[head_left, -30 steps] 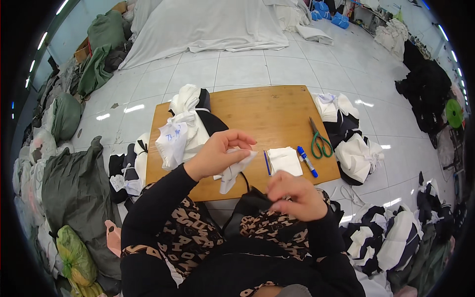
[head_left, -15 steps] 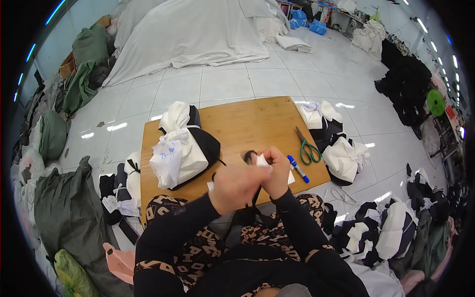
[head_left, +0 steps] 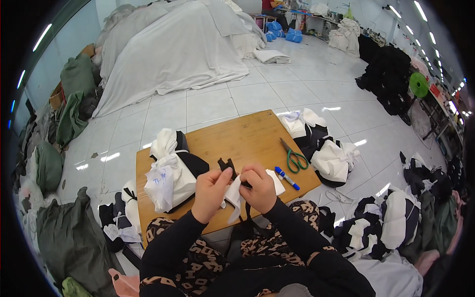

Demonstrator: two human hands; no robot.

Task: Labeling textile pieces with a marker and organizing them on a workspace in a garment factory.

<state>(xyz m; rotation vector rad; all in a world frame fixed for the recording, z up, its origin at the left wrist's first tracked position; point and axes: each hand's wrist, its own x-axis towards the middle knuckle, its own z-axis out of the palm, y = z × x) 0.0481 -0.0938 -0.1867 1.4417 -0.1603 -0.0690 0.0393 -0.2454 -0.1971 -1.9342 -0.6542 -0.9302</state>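
Note:
My left hand (head_left: 210, 193) pinches a black fabric strip (head_left: 226, 165) over the near side of the wooden board (head_left: 225, 132). Close beside it, my right hand (head_left: 259, 188) is closed on a small white fabric piece (head_left: 233, 197), which hangs down between the hands. Some black material also shows at the right fingertips; whether it is the same strip, I cannot tell. Left of my hands lies a tied bundle of white and black fabric (head_left: 170, 171) with a handwritten paper tag. A white paper stack (head_left: 275, 181) lies partly behind my right hand.
Green-handled scissors (head_left: 296, 159) and a blue marker (head_left: 287, 178) lie at the board's right side. More tied bundles (head_left: 334, 159) sit on the floor beyond that edge. A large white cloth-covered heap (head_left: 173, 54) stands at the back. Dark cloth (head_left: 74, 232) lies at the left.
My hands have moved apart, and the black strip and white piece now show between them. The right hand has turned. The head view has shifted, so the board sits lower.

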